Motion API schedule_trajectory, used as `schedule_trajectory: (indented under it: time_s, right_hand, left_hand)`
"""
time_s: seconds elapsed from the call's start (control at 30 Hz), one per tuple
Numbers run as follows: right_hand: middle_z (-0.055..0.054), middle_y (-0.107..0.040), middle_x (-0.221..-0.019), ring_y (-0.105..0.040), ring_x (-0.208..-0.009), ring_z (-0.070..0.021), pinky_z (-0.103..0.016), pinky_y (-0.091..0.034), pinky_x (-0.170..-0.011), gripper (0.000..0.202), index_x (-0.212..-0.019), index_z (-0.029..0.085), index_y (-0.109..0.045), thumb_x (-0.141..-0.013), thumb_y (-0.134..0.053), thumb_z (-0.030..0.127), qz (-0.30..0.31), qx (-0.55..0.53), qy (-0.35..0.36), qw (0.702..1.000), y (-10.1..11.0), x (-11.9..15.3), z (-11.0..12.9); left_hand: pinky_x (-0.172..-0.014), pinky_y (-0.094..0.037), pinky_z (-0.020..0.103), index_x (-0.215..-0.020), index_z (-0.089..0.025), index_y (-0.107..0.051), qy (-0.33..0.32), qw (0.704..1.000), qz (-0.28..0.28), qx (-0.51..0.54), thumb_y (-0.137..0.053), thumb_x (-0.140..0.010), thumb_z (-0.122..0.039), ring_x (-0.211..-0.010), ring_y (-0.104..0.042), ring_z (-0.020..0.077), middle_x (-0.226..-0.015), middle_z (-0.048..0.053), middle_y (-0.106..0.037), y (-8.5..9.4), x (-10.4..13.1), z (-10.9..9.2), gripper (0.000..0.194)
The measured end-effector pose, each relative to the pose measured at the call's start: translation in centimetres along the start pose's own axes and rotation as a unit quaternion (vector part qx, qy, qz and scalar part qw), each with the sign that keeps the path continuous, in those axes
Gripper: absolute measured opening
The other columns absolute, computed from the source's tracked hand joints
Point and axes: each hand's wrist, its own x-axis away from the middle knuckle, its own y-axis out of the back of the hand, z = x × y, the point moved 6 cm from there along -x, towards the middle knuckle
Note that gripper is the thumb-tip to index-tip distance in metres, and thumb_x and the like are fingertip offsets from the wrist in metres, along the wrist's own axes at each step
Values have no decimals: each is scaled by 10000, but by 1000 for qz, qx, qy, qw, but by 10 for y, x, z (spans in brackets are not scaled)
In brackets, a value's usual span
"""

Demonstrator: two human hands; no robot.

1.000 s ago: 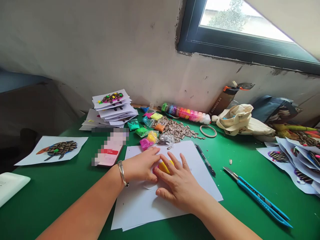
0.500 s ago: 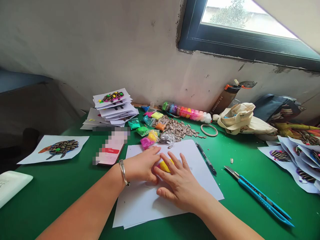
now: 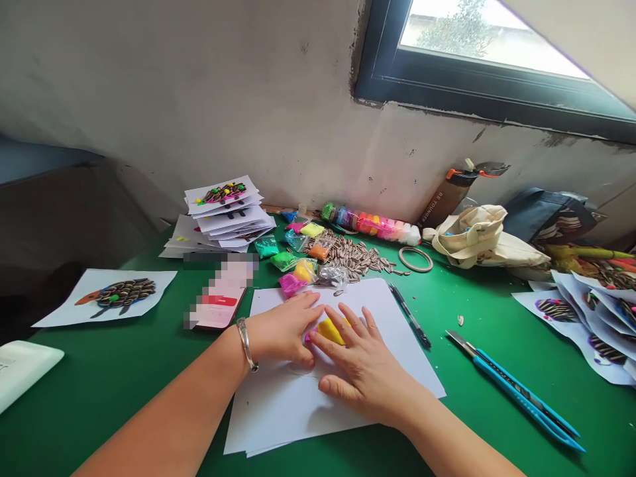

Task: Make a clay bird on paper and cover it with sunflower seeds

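My right hand hides part of a yellow piece, leaving only a sliver of pink material visible beside it. Pixel blocks cover part of the phone, whose red banner is too small to read. The left edge cuts off a white object, the right edge a pile of papers, the bottom edge both my forearms.

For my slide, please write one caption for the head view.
Left hand and right hand at yellow and pink clay on white paper, before heaped striped seeds.
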Motion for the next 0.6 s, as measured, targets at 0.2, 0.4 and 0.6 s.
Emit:
schedule_trajectory:
  time_s: [0.2,0.4,0.6]
  right_hand:
    - [-48,-144,-1590,-112,-1437,-396,-717,-133,-1071,615,-1450,424,-326,-888,-423,653,1,14,8,1000,9,7,-2]
    - [0,-132,-1593,-134,-1436,-386,-688,-148,-1091,562,-1404,438,-407,-881,-462,635,-8,19,37,999,8,7,0]
    - [-26,-146,-1591,-139,-1432,-397,-719,-137,-1069,524,-1388,438,-428,-907,-392,642,9,13,13,1000,2,4,-4]
  left_hand:
    - [-1077,-336,463,-1277,-216,-455,3,1000,-3,0,-760,-609,-391,-1376,-229,362,-1434,130,-331,-2,0,2,756]
    - [-1102,-296,468,-1317,-215,-426,-5,1000,-9,4,-764,-623,-421,-1386,-216,362,-1463,136,-297,-5,-1,6,798]
    - [-1091,-316,447,-1253,-200,-480,0,1000,6,-3,-762,-630,-397,-1363,-253,350,-1411,126,-352,-3,-1,3,712]
